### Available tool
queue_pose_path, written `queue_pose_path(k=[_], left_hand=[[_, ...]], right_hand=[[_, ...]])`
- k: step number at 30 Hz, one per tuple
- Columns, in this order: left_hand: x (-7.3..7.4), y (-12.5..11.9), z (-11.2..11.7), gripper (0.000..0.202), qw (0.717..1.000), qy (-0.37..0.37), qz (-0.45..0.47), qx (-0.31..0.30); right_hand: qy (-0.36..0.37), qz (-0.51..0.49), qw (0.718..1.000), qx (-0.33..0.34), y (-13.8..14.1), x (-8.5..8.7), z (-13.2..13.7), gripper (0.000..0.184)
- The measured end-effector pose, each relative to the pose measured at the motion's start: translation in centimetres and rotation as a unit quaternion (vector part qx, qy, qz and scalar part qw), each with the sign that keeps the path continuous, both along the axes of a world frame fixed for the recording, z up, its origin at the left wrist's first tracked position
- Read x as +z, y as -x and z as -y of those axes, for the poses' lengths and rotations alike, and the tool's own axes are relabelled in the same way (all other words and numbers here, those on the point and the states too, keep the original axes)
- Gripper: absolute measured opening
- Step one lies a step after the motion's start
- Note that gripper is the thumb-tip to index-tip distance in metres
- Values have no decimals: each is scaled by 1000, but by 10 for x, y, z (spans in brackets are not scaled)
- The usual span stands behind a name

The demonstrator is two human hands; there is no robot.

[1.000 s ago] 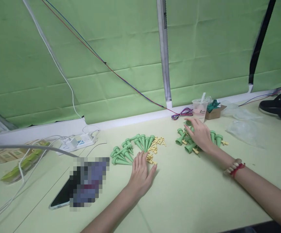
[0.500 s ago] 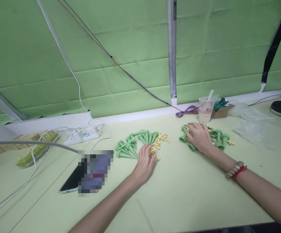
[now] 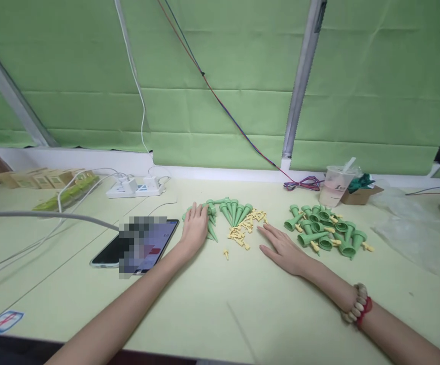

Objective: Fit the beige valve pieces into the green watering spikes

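My left hand point(image 3: 195, 229) lies palm down over a group of green plastic cone-shaped spikes point(image 3: 212, 232), its fingers stretched out and partly covering them. A second fan of green spikes point(image 3: 235, 210) lies just right of it, tips pointing towards me. Small yellow plastic pieces point(image 3: 238, 235) are heaped beside the fan, and a single yellow piece point(image 3: 226, 254) lies apart in front. Close to the heap's right side, my right hand point(image 3: 282, 251) is open and low over the table, fingers extended. Further right is a larger pile of green spikes point(image 3: 313, 225) with yellow pieces among them.
A phone point(image 3: 159, 246), partly pixelated, lies left of my left arm. Behind it are a white power strip point(image 3: 136, 188) and cables. A plastic drink cup point(image 3: 334, 187) with a straw, a small cardboard box point(image 3: 360, 195) and clear plastic bags point(image 3: 406, 238) stand or lie at the right.
My left hand has moved left from the yellow pieces onto the green spikes. My right hand has come left, off the right-hand pile, towards the yellow heap. The camera view has turned slightly.
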State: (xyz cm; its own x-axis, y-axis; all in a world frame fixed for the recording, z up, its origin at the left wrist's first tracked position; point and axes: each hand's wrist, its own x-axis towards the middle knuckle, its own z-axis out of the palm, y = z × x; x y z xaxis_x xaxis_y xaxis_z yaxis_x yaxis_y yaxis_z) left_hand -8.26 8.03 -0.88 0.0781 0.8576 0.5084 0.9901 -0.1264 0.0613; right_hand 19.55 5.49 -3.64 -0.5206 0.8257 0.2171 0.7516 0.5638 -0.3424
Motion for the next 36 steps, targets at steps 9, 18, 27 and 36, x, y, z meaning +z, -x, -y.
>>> queue_pose_path(k=[9,18,27,36], left_hand=[[5,1,-1,39,999,29,2,-15],[2,1,-4,33,990,49,124,-38],[1,3,-6,31,989,37,142,1],[-4,-4,-1,32,996,35,84,-2]], right_hand=[[3,-9,1000,11,-1,2,0,51],[-35,-47,997,56,8,15,10,41],[-61,-41,986,151,42,12,27,40],[-23,-53,993,104,44,5,21,40]])
